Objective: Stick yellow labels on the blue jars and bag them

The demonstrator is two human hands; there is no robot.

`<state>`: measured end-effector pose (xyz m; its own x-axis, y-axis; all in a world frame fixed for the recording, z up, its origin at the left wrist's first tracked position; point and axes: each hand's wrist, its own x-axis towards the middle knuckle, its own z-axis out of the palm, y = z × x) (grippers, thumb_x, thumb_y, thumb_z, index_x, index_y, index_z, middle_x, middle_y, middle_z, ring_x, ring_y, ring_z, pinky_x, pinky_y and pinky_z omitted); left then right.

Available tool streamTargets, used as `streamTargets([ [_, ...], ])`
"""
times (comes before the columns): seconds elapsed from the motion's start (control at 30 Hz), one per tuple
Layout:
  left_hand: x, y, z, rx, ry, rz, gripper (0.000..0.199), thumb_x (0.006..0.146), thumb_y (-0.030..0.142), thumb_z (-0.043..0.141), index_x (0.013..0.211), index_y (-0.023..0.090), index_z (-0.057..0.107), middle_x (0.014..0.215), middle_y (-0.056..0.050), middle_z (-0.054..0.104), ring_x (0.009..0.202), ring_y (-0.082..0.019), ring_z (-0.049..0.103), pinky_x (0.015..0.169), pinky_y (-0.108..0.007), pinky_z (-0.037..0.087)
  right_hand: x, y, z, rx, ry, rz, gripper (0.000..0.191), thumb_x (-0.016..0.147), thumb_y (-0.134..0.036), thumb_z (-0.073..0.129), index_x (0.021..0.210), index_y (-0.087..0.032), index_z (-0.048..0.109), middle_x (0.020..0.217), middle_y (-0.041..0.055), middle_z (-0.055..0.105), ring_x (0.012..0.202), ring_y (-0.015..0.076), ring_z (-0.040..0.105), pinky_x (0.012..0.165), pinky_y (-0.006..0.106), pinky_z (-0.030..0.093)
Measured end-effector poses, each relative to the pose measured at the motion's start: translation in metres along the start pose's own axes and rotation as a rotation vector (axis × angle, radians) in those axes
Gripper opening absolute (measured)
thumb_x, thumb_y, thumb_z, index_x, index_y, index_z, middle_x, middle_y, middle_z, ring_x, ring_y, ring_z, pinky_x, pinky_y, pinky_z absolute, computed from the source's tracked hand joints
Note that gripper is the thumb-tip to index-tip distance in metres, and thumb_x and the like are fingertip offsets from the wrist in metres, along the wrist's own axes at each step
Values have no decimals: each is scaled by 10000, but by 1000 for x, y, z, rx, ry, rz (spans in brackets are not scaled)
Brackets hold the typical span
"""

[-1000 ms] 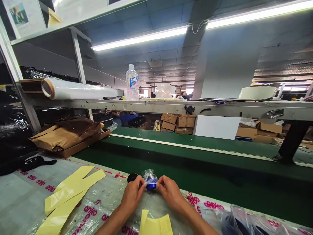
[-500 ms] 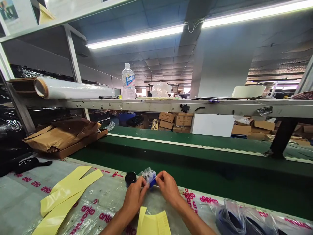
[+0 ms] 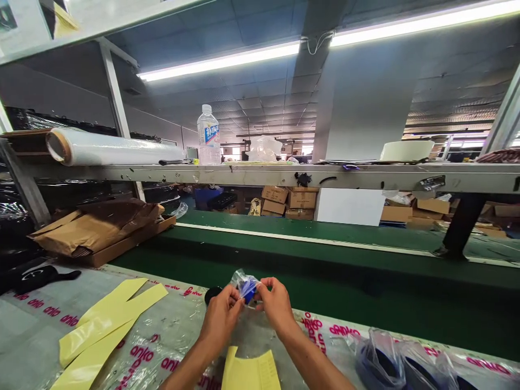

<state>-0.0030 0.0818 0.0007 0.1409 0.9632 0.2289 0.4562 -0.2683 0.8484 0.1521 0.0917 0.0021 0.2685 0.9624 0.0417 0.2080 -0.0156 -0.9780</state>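
Between my two hands is a small clear plastic bag (image 3: 240, 278) with a blue item (image 3: 249, 291) in it; the item's kind is hard to make out. My left hand (image 3: 221, 314) pinches the bag's left side between thumb and fingers. On the other side, my right hand (image 3: 275, 304) grips the right edge, next to the blue part. A round black object (image 3: 212, 296) sits just behind my left hand, partly hidden by it. Below my hands lies a yellow paper sheet (image 3: 251, 371) on the plastic-covered table (image 3: 190, 325).
Yellow strips (image 3: 108, 330) and a black strap-like item (image 3: 44, 277) lie to the left. Bagged dark round items (image 3: 379, 362) stand at the front right. Beyond the table runs a green conveyor belt (image 3: 325, 284), under a shelf with a bottle (image 3: 208, 135) and a film roll (image 3: 117, 147).
My hands have raised the bag slightly, and its blue part now shows more. My right fingers have shifted further over its edge. The whole view has moved a little.
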Motion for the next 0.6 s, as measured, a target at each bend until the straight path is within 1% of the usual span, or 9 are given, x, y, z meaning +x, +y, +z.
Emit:
streamTargets([
  [0.07,4,5,-3,52,28,6,162,882,367,503,848,215,551,676,14,675,516,-153,602,497,-229,413,-2,-7,1,-11,-4,-25,109,964,-236,537,951,-149,602,765,21,705,701,174,727,520,237,568],
  [0.13,5,10,-5,124,57,11,160,877,298,491,980,206,570,666,33,659,549,-163,627,535,-237,428,-6,-12,1,-54,-4,-62,133,960,-251,500,956,-158,595,767,44,724,680,190,732,503,245,562],
  [0.2,4,14,-6,224,87,20,270,854,212,494,1113,198,569,660,44,646,613,-175,647,590,-245,420,-10,-17,-3,-129,8,-124,146,961,-253,479,969,-164,594,813,63,737,675,195,727,524,257,555],
  [0.27,1,20,-8,337,114,33,340,840,148,492,1165,207,578,695,34,660,679,-180,652,628,-252,387,-12,-21,-9,-238,31,-213,130,957,-225,484,965,-172,602,899,79,740,741,207,726,615,279,550],
  [0.33,-2,28,-13,441,122,61,311,850,130,495,1117,231,617,734,21,682,727,-184,652,639,-259,344,-13,-25,-17,-372,54,-309,109,953,-200,507,953,-186,615,964,83,729,837,230,716,720,307,520],
  [0.4,-3,34,-18,526,106,101,225,869,143,504,998,246,657,759,11,703,749,-189,651,635,-271,306,-13,-27,-24,-503,60,-387,110,954,-174,525,947,-202,632,977,76,721,876,245,704,757,318,477],
  [0.5,0,40,-22,620,66,151,182,875,146,518,838,233,673,787,-9,723,745,-197,654,621,-284,275,-12,-28,-28,-651,37,-449,199,904,-45,533,923,-204,652,922,74,726,850,248,703,707,300,431],
  [0.57,3,41,-23,657,46,161,192,865,126,523,810,222,679,798,-20,732,737,-198,660,614,-284,274,-11,-27,-27,-709,17,-470,265,848,29,540,911,-198,661,895,76,734,847,250,705,679,291,415],
  [0.6,4,40,-23,667,41,161,197,864,119,522,807,219,682,796,-23,735,736,-197,664,612,-281,278,-12,-26,-27,-724,11,-480,280,843,35,540,929,-200,664,898,73,740,854,248,706,676,288,413],
])
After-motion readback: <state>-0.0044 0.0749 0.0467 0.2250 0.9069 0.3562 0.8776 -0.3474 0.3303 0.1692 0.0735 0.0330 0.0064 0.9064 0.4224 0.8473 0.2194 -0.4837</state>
